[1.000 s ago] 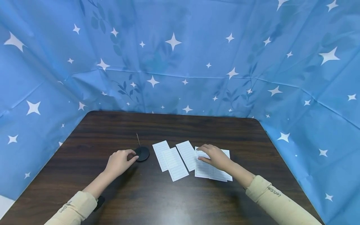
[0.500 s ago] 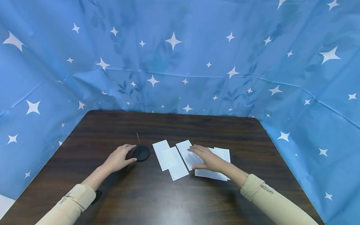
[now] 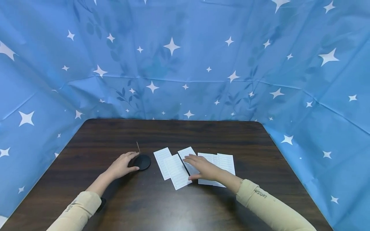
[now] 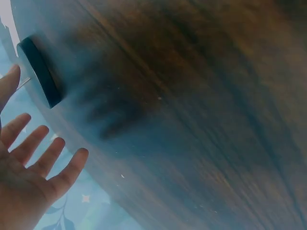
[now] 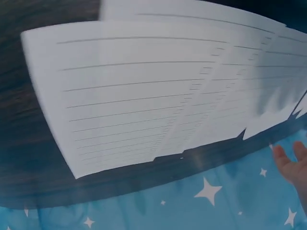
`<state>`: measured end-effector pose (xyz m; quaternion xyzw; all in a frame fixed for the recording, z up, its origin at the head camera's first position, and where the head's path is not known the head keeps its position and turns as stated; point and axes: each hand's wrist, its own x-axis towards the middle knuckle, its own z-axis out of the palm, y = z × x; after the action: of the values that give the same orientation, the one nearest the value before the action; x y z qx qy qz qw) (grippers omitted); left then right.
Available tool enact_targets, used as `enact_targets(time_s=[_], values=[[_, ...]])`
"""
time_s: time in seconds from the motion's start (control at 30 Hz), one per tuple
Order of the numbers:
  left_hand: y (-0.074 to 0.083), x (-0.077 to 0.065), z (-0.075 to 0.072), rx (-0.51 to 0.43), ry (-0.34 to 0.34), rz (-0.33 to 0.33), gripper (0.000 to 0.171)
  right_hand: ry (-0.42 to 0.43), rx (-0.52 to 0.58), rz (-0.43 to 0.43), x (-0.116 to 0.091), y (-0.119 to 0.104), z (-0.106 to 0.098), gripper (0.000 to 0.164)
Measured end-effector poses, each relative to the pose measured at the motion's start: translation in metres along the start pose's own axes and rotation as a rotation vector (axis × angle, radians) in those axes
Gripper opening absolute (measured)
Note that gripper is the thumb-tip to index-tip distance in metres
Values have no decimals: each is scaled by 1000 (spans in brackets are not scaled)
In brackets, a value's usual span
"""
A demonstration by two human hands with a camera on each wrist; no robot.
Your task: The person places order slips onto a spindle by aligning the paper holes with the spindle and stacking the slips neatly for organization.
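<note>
Blue cloth (image 3: 199, 57) with white stars and dim leaf sprays, hung along the far side and down both left and right. In front of it, a dark wood-grain table (image 3: 121, 131), glossy with reflected light toward the near side. In from the near right, a cream sleeve (image 3: 268, 205) with small dark lettering; from the near left, a matching sleeve (image 3: 76, 211). Flat across the middle of the table, white ruled sheets (image 3: 177, 175): an overlapping pair at the left, a slanted sheet (image 3: 188, 154) just right of it, and more at the right, partly overlapping. Over the slanted sheet and its right-hand neighbours, the right hand (image 3: 206, 168), fingers loosely spread, gripping nothing; cannot tell hovering from touching. Farther left, the left hand (image 3: 121, 165), fingers and thumb parted and relaxed, clasping nothing. Between its thumb and fingertips, at their right, a round black disc (image 3: 143, 163), flat on the table, left of the sheets and apart from them; cannot tell contact from closeness. Projecting up from the disc, a thin pin (image 3: 138, 147).
</note>
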<state>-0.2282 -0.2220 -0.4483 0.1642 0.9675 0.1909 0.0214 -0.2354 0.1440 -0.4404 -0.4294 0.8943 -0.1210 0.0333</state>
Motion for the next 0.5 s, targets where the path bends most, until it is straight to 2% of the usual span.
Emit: enact_targets(time_s=[0.2,0.5], values=[[1,5,0,-36,-30,16,67,-62,25,39,6,-3,1,77],[4,8,4,-50,-104,-65,69,-121,58,61,13,0,6,81]])
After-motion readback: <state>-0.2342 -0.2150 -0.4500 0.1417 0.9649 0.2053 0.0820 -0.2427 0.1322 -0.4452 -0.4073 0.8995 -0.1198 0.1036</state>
